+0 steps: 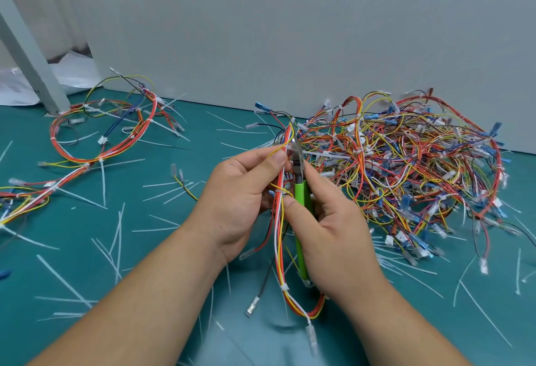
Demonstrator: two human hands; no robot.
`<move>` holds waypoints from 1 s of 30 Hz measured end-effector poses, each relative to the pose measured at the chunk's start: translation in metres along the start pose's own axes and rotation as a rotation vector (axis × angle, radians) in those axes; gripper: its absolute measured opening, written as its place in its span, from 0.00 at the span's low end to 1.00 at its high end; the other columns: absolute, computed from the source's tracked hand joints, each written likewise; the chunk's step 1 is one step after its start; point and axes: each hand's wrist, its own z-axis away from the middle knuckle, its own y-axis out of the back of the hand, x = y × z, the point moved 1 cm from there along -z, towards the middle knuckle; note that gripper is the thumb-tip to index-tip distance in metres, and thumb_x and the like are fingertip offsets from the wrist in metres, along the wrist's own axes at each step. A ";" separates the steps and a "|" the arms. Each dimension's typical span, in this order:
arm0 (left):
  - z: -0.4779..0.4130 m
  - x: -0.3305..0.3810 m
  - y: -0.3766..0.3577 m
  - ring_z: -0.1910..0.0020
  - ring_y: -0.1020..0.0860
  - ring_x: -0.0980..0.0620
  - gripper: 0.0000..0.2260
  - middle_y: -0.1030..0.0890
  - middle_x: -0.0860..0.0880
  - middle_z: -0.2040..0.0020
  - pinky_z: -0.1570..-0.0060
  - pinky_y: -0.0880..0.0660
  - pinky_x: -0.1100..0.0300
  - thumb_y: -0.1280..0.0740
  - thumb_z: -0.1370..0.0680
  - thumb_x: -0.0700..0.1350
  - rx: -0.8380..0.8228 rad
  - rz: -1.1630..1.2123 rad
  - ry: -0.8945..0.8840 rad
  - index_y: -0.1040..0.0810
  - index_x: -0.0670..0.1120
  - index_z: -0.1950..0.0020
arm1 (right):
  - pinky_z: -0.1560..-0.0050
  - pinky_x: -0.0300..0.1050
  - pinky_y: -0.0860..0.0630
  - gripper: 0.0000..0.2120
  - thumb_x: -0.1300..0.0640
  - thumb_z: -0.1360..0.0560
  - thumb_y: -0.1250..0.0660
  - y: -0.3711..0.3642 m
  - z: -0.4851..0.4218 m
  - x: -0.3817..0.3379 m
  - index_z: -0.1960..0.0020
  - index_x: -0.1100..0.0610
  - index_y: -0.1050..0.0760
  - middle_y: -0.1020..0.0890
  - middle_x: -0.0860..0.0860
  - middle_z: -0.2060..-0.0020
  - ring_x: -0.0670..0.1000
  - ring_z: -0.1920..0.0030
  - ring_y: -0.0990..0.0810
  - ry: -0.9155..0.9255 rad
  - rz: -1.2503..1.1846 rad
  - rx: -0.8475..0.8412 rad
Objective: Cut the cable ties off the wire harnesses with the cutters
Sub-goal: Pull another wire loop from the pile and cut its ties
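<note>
Both hands meet at frame centre, the left hand (pixel 243 191) pinching the wire harness (pixel 279 220) and the right hand (pixel 333 229) curled round the green cutters (pixel 300 193), whose tips sit against the wires, so a misaligned bite could nick insulation.

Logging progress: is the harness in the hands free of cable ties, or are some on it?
Some on: a white cable tie binds the wires of the harness below the right hand, which holds the cutters.
</note>
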 end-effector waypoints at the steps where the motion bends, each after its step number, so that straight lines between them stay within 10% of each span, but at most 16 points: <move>1: 0.000 0.000 0.000 0.71 0.22 0.59 0.07 0.17 0.53 0.64 0.75 0.30 0.68 0.30 0.28 0.47 -0.001 0.004 0.001 0.12 0.49 0.56 | 0.41 0.43 0.23 0.25 0.52 0.23 0.31 0.000 0.000 0.001 0.27 0.41 0.26 0.16 0.46 0.47 0.47 0.45 0.19 -0.001 -0.003 -0.001; 12: -0.004 0.000 0.001 0.68 0.26 0.54 0.08 0.18 0.51 0.62 0.63 0.34 0.55 0.29 0.30 0.48 0.088 0.059 0.022 0.12 0.48 0.54 | 0.46 0.42 0.22 0.22 0.54 0.27 0.28 0.000 0.001 0.003 0.33 0.42 0.20 0.20 0.50 0.49 0.49 0.49 0.19 -0.004 -0.039 0.046; 18: -0.003 0.002 0.001 0.66 0.29 0.55 0.08 0.18 0.52 0.63 0.68 0.40 0.61 0.29 0.29 0.48 0.081 0.116 0.017 0.12 0.50 0.54 | 0.53 0.26 0.29 0.21 0.54 0.28 0.29 -0.001 0.002 -0.003 0.35 0.44 0.19 0.23 0.50 0.50 0.43 0.55 0.22 -0.011 -0.007 0.007; 30: -0.003 -0.002 0.001 0.69 0.25 0.59 0.09 0.18 0.53 0.64 0.72 0.37 0.65 0.28 0.30 0.48 0.058 0.046 0.040 0.12 0.50 0.53 | 0.45 0.29 0.30 0.20 0.54 0.24 0.29 0.002 0.001 -0.006 0.34 0.43 0.21 0.19 0.46 0.48 0.44 0.44 0.21 0.064 0.028 0.060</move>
